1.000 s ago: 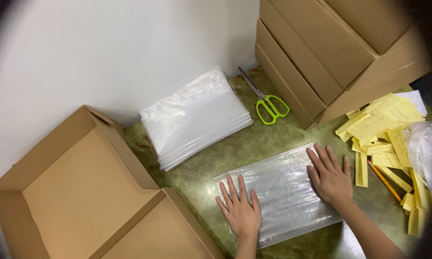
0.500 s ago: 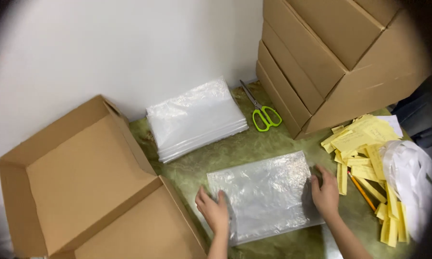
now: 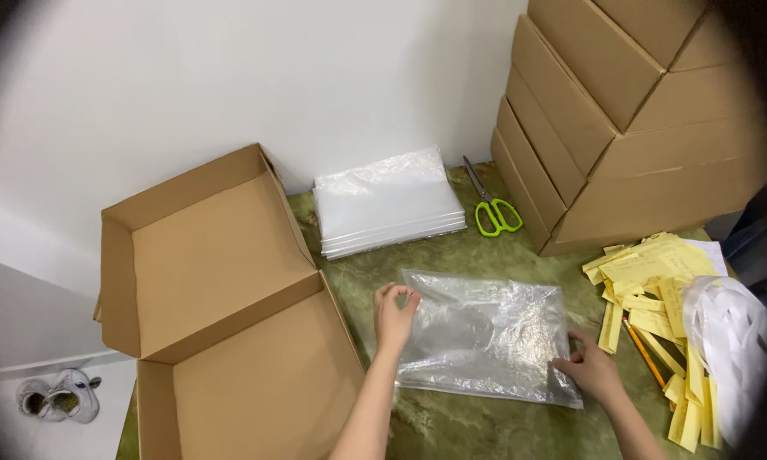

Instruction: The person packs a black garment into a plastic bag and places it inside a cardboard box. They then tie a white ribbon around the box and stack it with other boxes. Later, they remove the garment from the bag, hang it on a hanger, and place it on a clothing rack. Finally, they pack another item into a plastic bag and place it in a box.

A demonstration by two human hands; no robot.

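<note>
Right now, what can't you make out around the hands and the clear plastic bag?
- Head view: what the clear plastic bag contains; crinkled glare blurs it.
- Left hand grip on the bag's corner: fingertips curl out of sight.
- Right hand: its fingers cover the bag's edge.
- Yellow paper slips: print too small.

open cardboard box [image 3: 221,290] walls left, stacked cartons [image 3: 622,128] right; green tabletop [image 3: 477,251] free between

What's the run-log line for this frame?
left hand: pinching clear plastic bag edge | right hand: holding bag corner | bag: flat on green table
</note>
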